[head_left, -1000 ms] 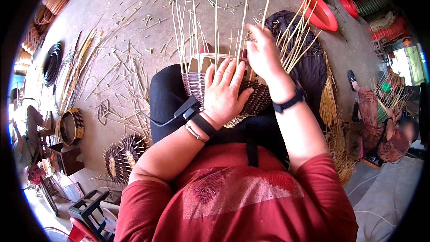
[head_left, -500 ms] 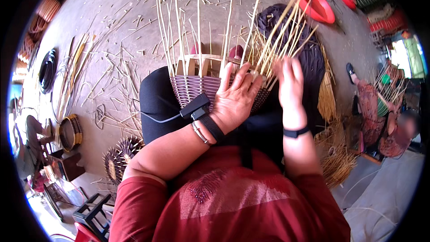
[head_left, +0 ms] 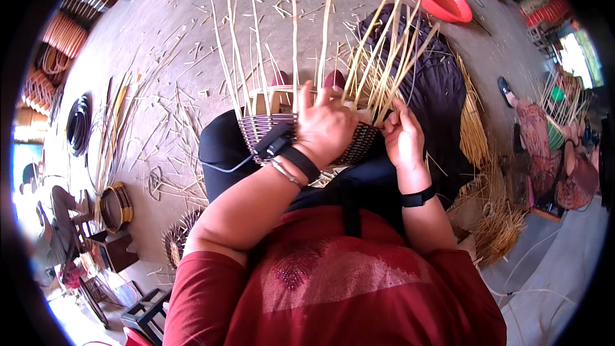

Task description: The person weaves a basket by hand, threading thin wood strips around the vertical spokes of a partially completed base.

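A half-woven basket (head_left: pixel 252 131) with dark purple and pale weave rests on my lap, long pale stakes (head_left: pixel 295 32) standing up from its rim. My left hand (head_left: pixel 328 127) is bent over the near side, its fingers curled at the rim and among the stakes. At the basket's right end is my right hand (head_left: pixel 406 140), with fingers and thumb drawn together beside the leaning stakes (head_left: pixel 391 57). What these fingers pinch is too small to make out. Pale flat pieces (head_left: pixel 277 104) show inside the basket, partly hidden by my left hand.
Cut stick bits and loose canes (head_left: pixel 179 112) litter the floor. A dark cloth (head_left: pixel 442 90) and straw-coloured bundles (head_left: pixel 474 122) lie at the right, a red basin (head_left: pixel 442 0) beyond. A black coil (head_left: pixel 79 125) and a round basket (head_left: pixel 116 207) lie left. Another person (head_left: pixel 541 141) sits far right.
My right hand has come down and closed in on the basket's right end. My left hand's spread fingers have curled at the rim. The view has shifted slightly.
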`<action>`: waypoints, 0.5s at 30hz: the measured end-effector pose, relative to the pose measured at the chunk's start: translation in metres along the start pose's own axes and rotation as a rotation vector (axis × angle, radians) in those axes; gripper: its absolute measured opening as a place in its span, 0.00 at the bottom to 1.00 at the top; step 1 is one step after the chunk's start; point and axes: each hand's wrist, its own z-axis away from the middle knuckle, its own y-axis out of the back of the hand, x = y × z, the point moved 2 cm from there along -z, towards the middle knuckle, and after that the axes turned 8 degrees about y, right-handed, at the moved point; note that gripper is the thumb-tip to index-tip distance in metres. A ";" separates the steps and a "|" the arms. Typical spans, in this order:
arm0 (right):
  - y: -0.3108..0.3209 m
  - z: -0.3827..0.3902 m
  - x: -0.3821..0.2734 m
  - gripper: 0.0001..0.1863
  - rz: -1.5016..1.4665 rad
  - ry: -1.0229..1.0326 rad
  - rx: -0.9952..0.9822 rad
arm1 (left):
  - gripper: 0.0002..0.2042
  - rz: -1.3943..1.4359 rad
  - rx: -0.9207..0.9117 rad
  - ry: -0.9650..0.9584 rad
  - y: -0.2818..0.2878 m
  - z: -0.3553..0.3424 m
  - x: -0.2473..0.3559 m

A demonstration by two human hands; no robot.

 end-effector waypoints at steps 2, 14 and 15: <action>-0.021 -0.002 -0.018 0.17 -0.080 0.163 -0.332 | 0.15 -0.028 0.021 -0.008 0.008 -0.004 -0.015; -0.099 0.015 0.004 0.15 0.278 0.075 -0.617 | 0.24 0.301 0.388 0.411 -0.017 0.041 -0.120; -0.101 0.015 0.005 0.15 0.271 0.018 -0.589 | 0.27 0.244 0.389 0.336 -0.003 0.042 -0.110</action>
